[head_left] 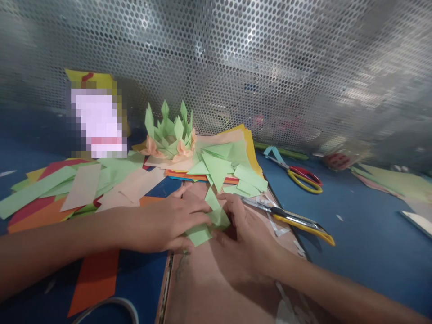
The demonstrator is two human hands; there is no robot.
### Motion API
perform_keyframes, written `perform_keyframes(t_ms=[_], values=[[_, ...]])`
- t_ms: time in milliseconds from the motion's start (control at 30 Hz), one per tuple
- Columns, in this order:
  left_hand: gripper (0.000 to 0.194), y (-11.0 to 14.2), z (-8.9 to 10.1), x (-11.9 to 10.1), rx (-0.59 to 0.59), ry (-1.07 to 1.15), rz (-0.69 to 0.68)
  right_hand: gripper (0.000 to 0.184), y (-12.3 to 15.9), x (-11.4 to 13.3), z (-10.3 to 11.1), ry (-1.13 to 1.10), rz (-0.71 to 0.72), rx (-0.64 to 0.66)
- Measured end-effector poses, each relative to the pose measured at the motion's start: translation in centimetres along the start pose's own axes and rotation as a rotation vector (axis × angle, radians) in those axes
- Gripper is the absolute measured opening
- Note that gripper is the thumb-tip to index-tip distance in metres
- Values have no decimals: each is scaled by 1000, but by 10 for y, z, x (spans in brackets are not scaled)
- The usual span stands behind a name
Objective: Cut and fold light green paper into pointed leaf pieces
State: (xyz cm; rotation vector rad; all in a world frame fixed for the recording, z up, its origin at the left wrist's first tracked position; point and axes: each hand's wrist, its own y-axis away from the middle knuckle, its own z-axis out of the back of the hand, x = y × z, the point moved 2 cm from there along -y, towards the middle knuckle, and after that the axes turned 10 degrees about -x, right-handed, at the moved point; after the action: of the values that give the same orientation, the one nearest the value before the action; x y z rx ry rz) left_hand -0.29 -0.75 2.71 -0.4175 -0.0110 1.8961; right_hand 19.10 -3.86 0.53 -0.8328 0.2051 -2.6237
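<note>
Both my hands meet over a brown board [216, 283] at the middle of the table. My left hand [168, 222] presses down on a small light green folded paper piece [205, 225], fingers bent around its left part. My right hand [245, 234] pinches the same paper from the right, thumb and fingers closed on its fold. Just beyond the hands lies a heap of folded green triangles [222, 166]. Behind that stands a spiky green and peach paper crown shape [170, 132].
Strips of green, peach, red and orange paper [64, 191] cover the blue table [364, 234] on the left. A yellow utility knife [293, 220] lies right of my hands, scissors [300, 173] farther back. A perforated metal wall [236, 58] closes the back. More paper [394, 180] lies far right.
</note>
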Motion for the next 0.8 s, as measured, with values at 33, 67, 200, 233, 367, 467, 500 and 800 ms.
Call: perform_keyframes(t_ms=[33, 67, 200, 233, 367, 467, 500, 800], values=[[44, 0, 0, 0, -1, 1, 1, 55, 0, 0, 0, 5, -3, -1], [44, 0, -1, 0, 1, 1, 3, 56, 0, 0, 0, 9, -4, -1], [43, -1, 0, 0, 21, -8, 17, 48, 1, 2, 8, -1, -19, 39], [43, -1, 0, 0, 25, -11, 22, 43, 1, 2, 11, 1, -25, 55], [44, -1, 0, 0, 39, -7, 27, 25, -2, -4, 20, 29, -61, 148], [42, -1, 1, 0, 26, 7, 28, 34, -5, -14, 20, -1, -46, 190], [41, -2, 1, 0, 23, 11, 30, 37, -6, -18, 19, -21, -35, 191], [42, -4, 4, -1, 39, 54, 57, 43, 0, -10, 13, -8, -149, 60]])
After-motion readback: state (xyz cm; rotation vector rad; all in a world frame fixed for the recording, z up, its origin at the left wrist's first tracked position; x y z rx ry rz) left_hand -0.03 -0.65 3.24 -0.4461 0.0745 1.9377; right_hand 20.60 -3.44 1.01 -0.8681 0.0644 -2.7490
